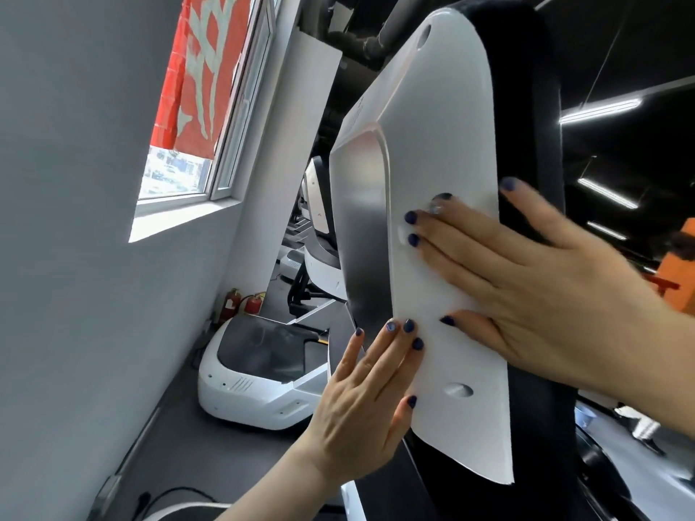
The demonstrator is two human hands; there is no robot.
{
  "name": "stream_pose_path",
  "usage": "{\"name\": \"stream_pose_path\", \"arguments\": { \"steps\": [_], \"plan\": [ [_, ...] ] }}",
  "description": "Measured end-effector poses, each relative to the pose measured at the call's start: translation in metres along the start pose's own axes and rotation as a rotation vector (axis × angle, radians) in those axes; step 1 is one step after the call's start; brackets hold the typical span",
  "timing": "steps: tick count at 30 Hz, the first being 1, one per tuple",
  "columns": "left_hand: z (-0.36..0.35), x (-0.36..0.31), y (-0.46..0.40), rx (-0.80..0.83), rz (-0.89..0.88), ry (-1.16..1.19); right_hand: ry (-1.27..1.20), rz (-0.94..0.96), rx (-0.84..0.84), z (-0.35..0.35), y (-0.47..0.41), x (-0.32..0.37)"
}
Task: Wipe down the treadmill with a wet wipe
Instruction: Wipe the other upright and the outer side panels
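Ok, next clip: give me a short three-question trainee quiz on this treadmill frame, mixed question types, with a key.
1. True or false: both hands lie flat with straight fingers on the white rear panel of the treadmill console.
2. Which hand sits higher on the panel? A) left hand B) right hand
3. Fill in: on the floor by the grey wall, beyond the white motor cover, stand two red ____.

Key
1. True.
2. B; the left hand rests at the panel's lower edge.
3. Fire extinguishers.

Note: no wet wipe can be made out against the white panel; one may lie under the right palm.
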State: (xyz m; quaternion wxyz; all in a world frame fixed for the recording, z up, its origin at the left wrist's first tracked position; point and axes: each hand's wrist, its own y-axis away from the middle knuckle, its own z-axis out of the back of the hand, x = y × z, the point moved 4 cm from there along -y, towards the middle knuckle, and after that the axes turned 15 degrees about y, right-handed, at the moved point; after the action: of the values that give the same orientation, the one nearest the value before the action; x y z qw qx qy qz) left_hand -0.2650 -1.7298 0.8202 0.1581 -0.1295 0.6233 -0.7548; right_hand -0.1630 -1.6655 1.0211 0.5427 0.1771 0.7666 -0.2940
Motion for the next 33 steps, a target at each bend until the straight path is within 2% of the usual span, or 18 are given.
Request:
{"name": "stream_pose_path", "arguments": {
  "steps": [3,7,12,18,24,29,33],
  "plan": [
    [-0.003,-0.001,0.002,-0.015,0.02,0.017,0.147,0.058,0.033,-0.005,-0.027,0.021],
    [-0.005,-0.002,0.002,-0.013,0.048,0.033,0.215,0.086,0.021,-0.013,-0.038,0.028],
    [-0.008,-0.008,0.006,0.001,0.064,0.039,0.178,0.074,0.001,-0.012,-0.001,0.02],
    [-0.01,-0.012,0.006,-0.015,0.077,0.033,-0.029,0.022,-0.049,-0.007,0.047,0.01],
    [-0.015,-0.013,0.018,0.001,0.074,0.015,-0.07,0.008,-0.012,-0.004,0.042,0.015],
    [-0.021,-0.016,0.028,0.01,0.091,0.044,0.146,0.11,0.017,-0.007,0.009,0.046],
    [-0.026,-0.018,0.031,0.014,0.12,0.048,0.224,0.161,0.013,-0.015,-0.014,0.061]
  ]
}}
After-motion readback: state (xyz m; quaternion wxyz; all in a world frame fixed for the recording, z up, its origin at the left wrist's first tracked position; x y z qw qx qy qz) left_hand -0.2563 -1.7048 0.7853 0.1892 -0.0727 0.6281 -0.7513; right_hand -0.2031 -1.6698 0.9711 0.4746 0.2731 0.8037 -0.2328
